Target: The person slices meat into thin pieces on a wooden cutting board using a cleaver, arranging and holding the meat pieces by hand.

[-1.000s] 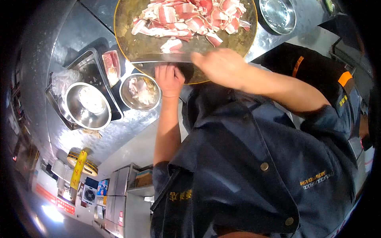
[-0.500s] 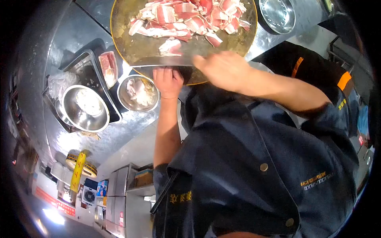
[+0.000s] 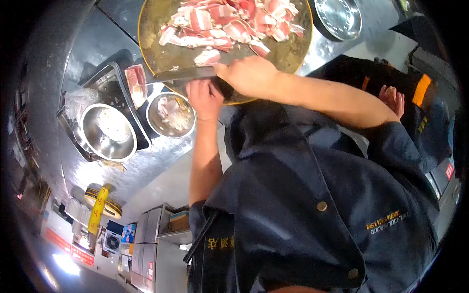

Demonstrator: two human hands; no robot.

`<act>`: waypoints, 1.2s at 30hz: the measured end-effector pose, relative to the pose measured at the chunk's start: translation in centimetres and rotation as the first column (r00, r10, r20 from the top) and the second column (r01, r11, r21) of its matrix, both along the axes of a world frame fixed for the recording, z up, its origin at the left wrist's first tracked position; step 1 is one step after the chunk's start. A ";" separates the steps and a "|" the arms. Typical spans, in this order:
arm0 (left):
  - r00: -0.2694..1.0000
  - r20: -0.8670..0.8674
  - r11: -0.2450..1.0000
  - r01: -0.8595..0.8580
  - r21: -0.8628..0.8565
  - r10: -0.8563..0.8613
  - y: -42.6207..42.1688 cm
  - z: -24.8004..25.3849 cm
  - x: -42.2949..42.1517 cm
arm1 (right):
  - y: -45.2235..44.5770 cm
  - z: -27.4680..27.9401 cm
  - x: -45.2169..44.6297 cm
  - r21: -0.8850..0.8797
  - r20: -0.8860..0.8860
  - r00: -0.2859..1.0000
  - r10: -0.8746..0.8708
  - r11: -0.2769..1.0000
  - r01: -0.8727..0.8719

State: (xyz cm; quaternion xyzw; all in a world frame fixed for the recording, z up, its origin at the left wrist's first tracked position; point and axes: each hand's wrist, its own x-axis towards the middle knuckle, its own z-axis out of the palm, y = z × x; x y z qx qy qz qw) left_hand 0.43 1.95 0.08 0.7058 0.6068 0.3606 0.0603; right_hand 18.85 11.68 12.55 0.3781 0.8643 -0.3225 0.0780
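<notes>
My right hand [image 3: 248, 75] is closed round the handle of a kitchen knife [image 3: 183, 74], whose wide blade reaches left over the near edge of a round cutting board [image 3: 161, 56]. Right against the blade, my left hand [image 3: 204, 97] has its fingers curled at the board's rim. Whatever lies under those fingers is hidden by the blade and the hand. Beyond the knife, a pile of sliced fatty meat [image 3: 229, 24] covers the far part of the board. One loose slice [image 3: 207, 57] lies just past the blade.
Left of the board, a chunk of meat [image 3: 136, 85] rests by a black tray [image 3: 141, 129] holding a steel bowl [image 3: 108, 132] and a plastic bag [image 3: 82, 101]. A bowl of meat pieces [image 3: 171, 115] sits close to my left hand. Another steel bowl [image 3: 338, 18] stands right; a co-worker's hand [image 3: 392, 101] shows beyond my arm.
The knife and my right hand have moved left and slightly nearer, and the blade now tilts. My left hand stays near the rim. A co-worker's hand has come into view at right.
</notes>
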 end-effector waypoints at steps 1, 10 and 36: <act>1.000 -0.001 1.000 0.008 -0.006 -0.008 -0.4 0.4 0.2 | -0.8 0.0 0.8 -0.006 -0.001 1.000 -0.008 1.000 0.008; 0.998 0.057 0.995 0.000 -0.096 0.005 0.3 2.7 1.2 | -1.0 2.5 8.5 0.008 0.138 0.985 -0.105 0.994 0.105; 0.996 -0.019 0.996 0.085 0.008 -0.085 -0.1 2.6 5.1 | -5.9 5.4 10.7 -0.213 -0.074 0.958 -0.278 0.943 0.257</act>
